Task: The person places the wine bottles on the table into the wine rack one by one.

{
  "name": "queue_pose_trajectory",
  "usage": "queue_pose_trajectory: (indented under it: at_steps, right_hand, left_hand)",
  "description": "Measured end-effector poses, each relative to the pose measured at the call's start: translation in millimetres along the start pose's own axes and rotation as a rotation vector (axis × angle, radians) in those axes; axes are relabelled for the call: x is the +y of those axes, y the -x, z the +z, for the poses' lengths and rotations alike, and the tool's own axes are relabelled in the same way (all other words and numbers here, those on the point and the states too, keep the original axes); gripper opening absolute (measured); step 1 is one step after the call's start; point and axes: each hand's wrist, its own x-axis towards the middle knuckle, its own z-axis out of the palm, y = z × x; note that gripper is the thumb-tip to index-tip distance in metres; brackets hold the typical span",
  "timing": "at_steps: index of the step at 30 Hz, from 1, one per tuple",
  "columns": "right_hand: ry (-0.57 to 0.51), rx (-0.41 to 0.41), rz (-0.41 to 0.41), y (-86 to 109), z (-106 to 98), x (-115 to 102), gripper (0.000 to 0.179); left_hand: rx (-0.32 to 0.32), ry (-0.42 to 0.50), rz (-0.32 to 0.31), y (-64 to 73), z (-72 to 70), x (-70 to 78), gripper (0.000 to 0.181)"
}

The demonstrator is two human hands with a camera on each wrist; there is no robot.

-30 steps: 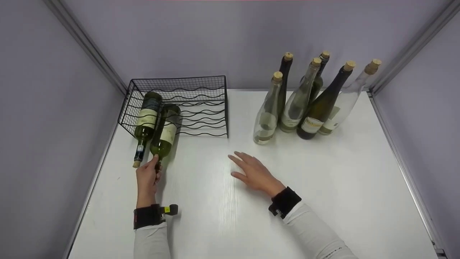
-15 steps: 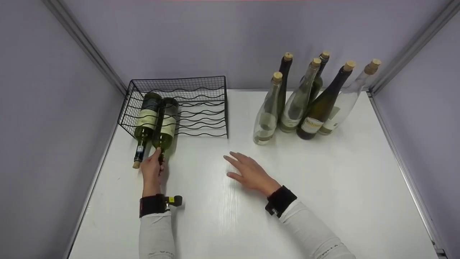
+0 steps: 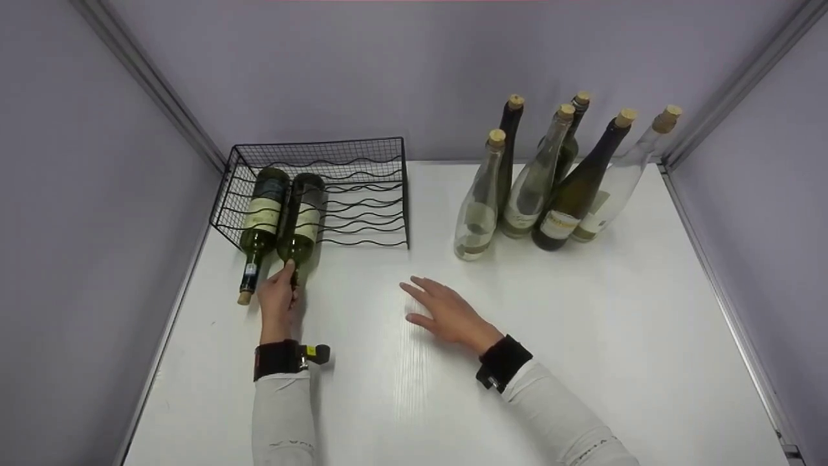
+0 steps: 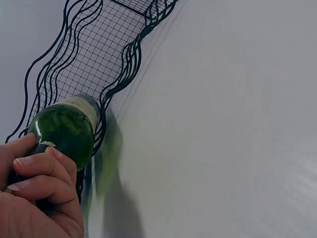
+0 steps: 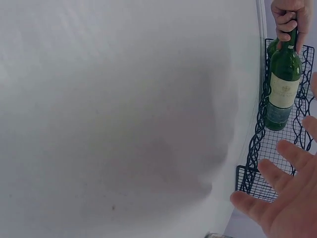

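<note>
My left hand (image 3: pixel 278 298) grips the neck of a green wine bottle (image 3: pixel 304 223) with a cream label. That bottle lies in the black wire wine rack (image 3: pixel 362 243), its neck toward me, and the fingers curl round the neck in the left wrist view, below the green shoulder (image 4: pixel 64 131). Beside it on the left lies a second green wine bottle (image 3: pixel 260 217), its corked neck sticking out of the rack. Over the table's middle hovers my right hand (image 3: pixel 453 317), fingers spread and holding nothing; the right wrist view shows its fingers (image 5: pixel 275 176) apart from the rack.
Several corked bottles stand upright at the back right, among them a clear bottle (image 3: pixel 477 220) nearest the rack and a dark bottle (image 3: pixel 576 194) with a white label. Grey walls (image 3: pixel 414 71) enclose the white table (image 3: pixel 582 362) at the back and sides.
My left hand has moved forward and slightly right, sliding the gripped bottle deeper into the rack beside the other one. The right hand has shifted slightly left.
</note>
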Motion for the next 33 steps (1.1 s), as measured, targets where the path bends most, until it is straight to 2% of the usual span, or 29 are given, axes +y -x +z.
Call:
queue_pose_trajectory:
  at_steps: [9, 14, 16, 19, 26, 30, 33]
  right_hand:
    - [0.000, -0.001, -0.006, -4.1, 1.5, -3.7, 0.062]
    - [-0.001, -0.003, -0.010, -7.3, 0.7, -6.6, 0.062]
    - [-0.001, -0.005, -0.010, -8.1, 1.0, -6.7, 0.062]
    - [-0.008, -0.012, -0.006, -8.9, 1.1, -6.9, 0.063]
    - [-0.019, -0.025, 0.004, -9.4, 2.6, -6.3, 0.063]
    - [-0.016, -0.018, -0.001, -8.5, 3.1, -5.1, 0.063]
    - [-0.014, -0.013, -0.001, -7.6, 2.9, -4.6, 0.063]
  left_hand:
    - [0.019, 0.049, -0.058, -5.0, 5.1, 0.8, 0.044]
    - [-0.028, 0.149, -0.074, -6.7, 6.4, 1.0, 0.045]
    - [-0.065, 0.144, -0.064, -6.7, 6.6, 1.9, 0.048]
    - [-0.099, 0.080, -0.053, -6.4, 7.5, 4.1, 0.051]
    - [-0.092, -0.072, -0.032, -6.9, 10.6, 7.0, 0.057]
    - [-0.061, -0.208, 0.046, -4.2, 10.7, 6.8, 0.063]
    - [-0.017, -0.303, 0.126, -2.7, 10.9, 4.7, 0.055]
